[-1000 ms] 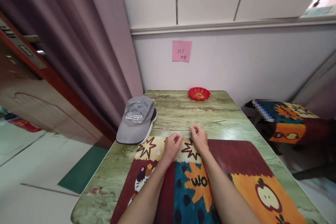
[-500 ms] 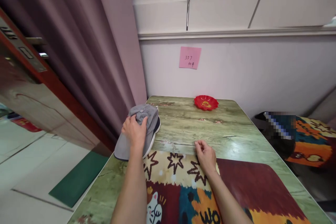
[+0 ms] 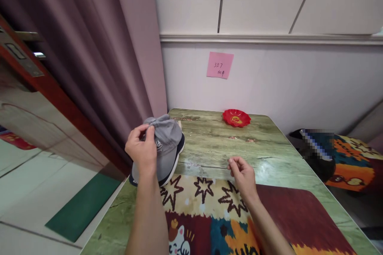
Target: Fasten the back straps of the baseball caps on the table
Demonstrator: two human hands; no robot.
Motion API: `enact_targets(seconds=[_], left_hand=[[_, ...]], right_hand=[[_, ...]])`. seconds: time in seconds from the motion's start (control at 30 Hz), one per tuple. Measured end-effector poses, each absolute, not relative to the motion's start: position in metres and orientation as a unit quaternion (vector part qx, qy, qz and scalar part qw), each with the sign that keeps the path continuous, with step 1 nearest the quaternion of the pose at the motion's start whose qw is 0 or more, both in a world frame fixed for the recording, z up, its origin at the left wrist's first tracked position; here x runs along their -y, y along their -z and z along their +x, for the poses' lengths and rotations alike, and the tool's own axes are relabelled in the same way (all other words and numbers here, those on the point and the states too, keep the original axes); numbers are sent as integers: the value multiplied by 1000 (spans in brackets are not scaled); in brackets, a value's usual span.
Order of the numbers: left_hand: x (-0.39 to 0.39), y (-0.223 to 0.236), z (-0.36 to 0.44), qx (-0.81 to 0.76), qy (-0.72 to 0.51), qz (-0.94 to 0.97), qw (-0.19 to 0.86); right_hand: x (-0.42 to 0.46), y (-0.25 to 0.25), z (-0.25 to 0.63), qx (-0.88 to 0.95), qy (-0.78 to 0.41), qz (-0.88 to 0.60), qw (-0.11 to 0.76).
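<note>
My left hand (image 3: 140, 147) pinches the crown of a grey baseball cap (image 3: 167, 157) with white lettering, at the left side of the table. The crown is puckered under my fingers, and the cap sits slightly raised over a dark navy cap (image 3: 181, 143). Below that, a white brim edge shows; the lower caps are mostly hidden. My right hand (image 3: 243, 175) is held loosely closed above the table, with thumb and fingertips together and no object visible in it. A colourful patterned mat (image 3: 203, 195) lies beneath my forearms.
A red scalloped dish (image 3: 236, 118) stands at the back of the green wood-grain table (image 3: 206, 143). A pink note (image 3: 220, 65) is stuck on the wall behind. Purple curtains (image 3: 131, 48) and a door edge border the left; a stool with a patterned cover (image 3: 353, 163) stands at right.
My left hand has moved from over the mat to the caps and gripped the grey one, lifting its crown. My right hand stays closed, slightly further right. The view has shifted.
</note>
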State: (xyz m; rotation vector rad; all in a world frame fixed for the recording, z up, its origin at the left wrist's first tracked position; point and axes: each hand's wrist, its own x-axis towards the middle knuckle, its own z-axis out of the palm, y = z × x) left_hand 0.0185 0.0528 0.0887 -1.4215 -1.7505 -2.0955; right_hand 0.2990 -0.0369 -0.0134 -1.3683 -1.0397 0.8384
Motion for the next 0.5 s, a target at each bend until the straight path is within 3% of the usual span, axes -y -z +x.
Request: enact_targets(seconds=[0.2, 0.33, 0.5], left_hand=[[-25, -118, 81, 411, 794, -427, -133], [-16, -108, 128, 398, 753, -458, -254], [-14, -93, 155, 375, 613, -592, -365]], right_hand=[[35, -40, 280, 390, -518, -473, 597], [35, -57, 280, 315, -620, -350, 627], [28, -62, 303, 188, -570, -352, 719]])
